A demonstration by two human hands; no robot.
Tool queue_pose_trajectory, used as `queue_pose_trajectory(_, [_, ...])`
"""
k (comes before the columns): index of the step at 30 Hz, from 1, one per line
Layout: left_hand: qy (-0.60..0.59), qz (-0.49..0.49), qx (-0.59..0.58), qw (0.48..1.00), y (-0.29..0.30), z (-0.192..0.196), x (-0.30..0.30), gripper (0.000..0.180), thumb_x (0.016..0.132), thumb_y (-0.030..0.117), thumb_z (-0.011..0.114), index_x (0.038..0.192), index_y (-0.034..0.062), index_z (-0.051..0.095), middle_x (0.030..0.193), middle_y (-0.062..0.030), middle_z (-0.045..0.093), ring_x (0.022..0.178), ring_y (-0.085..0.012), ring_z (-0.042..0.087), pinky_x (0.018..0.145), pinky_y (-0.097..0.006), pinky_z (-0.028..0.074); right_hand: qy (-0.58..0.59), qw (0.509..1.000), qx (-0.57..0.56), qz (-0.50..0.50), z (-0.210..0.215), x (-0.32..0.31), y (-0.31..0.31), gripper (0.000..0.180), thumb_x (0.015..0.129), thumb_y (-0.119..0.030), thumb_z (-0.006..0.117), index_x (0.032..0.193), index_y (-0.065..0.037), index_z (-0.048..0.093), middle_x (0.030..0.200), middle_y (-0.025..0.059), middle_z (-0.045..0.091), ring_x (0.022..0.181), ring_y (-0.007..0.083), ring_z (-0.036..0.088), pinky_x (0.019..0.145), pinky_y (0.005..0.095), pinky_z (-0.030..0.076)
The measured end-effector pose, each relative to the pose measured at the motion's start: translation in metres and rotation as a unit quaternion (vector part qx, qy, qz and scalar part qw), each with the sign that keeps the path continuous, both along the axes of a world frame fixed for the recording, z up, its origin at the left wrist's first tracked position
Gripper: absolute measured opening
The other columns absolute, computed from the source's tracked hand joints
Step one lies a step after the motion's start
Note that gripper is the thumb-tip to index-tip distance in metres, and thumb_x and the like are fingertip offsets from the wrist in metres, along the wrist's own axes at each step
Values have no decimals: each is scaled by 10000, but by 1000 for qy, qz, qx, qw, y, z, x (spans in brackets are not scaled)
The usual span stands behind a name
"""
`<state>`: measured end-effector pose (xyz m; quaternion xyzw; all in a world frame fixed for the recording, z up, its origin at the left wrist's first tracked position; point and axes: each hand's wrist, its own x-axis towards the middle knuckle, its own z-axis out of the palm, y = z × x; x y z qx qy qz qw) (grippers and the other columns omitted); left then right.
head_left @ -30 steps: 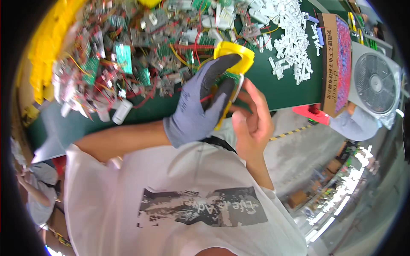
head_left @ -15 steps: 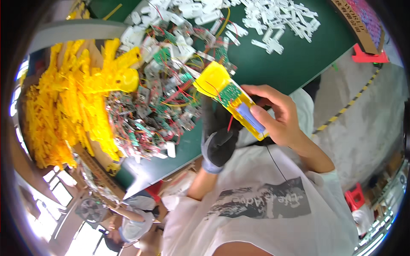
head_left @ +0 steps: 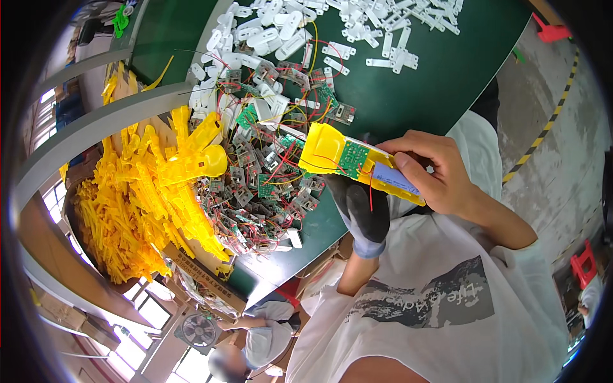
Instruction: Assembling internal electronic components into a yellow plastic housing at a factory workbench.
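Note:
A yellow plastic housing half [head_left: 322, 150] is in my bare right hand [head_left: 440, 172], its thumb and fingers closed around the right end. Inside it sit a green circuit board [head_left: 353, 158] and a purple-blue cylindrical battery [head_left: 393, 177]; thin red and dark wires run out, one red wire dangling over the near edge. My left hand [head_left: 361, 207], in a grey and black glove, is just below the housing. Its fingers are mostly hidden, so their grip does not show. To the left lies a tangled heap of wired circuit boards with clear plastic parts [head_left: 262, 185].
Yellow plastic housings [head_left: 140, 204] fill a box at the left, beside a curved grey metal rail [head_left: 96, 134]. White plastic pieces [head_left: 383, 25] are spread on the green tabletop [head_left: 421, 96]. Another person [head_left: 268, 341] is at the lower left, near a fan [head_left: 198, 330]. Red stools stand to the right.
The view has shifted, so the table and heaps appear moved. The housing has turned closer to level, still in my right hand. The left glove's fingers, partly seen before, are now more hidden beneath it.

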<state>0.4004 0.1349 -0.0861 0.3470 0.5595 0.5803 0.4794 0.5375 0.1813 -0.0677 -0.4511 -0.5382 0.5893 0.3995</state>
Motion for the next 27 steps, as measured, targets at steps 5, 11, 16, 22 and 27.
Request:
queue_pose_trajectory(5, [-391, -45, 52, 918, 12, 6, -6, 585, 858, 342, 649, 1328, 92, 408, 1216, -99, 545, 1117, -268, 538, 967, -414, 435, 48, 999, 7, 15, -8, -5, -7, 170, 869, -70, 548, 963, -15, 678, 673, 68, 645, 435, 65, 458, 429, 221, 359])
queue_pose_trajectory(11, [-438, -31, 55, 897, -13, -23, -27, 646, 807, 362, 698, 1322, 91, 418, 1170, -118, 566, 1098, -260, 542, 951, -413, 441, 84, 992, -90, 35, -9, -8, -18, 115, 864, -87, 595, 874, -6, 677, 605, 32, 608, 452, 19, 439, 411, 203, 297])
queue_pose_trajectory(16, [-392, -12, 54, 918, -14, -27, -33, 651, 805, 368, 700, 1321, 91, 418, 1166, -117, 567, 1094, -262, 543, 948, -415, 441, 126, 981, -144, 36, -16, -13, -29, 122, 876, -98, 616, 838, 8, 663, 600, 12, 598, 493, -6, 443, 429, 196, 309])
queue_pose_trajectory(22, [-340, 1, 69, 938, -10, -28, -34, 657, 802, 374, 703, 1320, 91, 417, 1163, -117, 568, 1089, -264, 543, 945, -417, 441, 162, 969, -181, 49, -5, -14, -23, 160, 912, -101, 588, 812, 17, 630, 674, 30, 628, 563, -3, 507, 479, 176, 365])
queue_pose_trajectory(27, [-307, -1, 86, 948, 2, -31, -24, 662, 799, 379, 705, 1320, 91, 417, 1159, -116, 569, 1085, -266, 544, 942, -419, 441, 170, 960, -214, 67, -2, -3, -16, 187, 945, -161, 542, 950, 19, 591, 824, 67, 660, 693, 23, 579, 578, 185, 440])
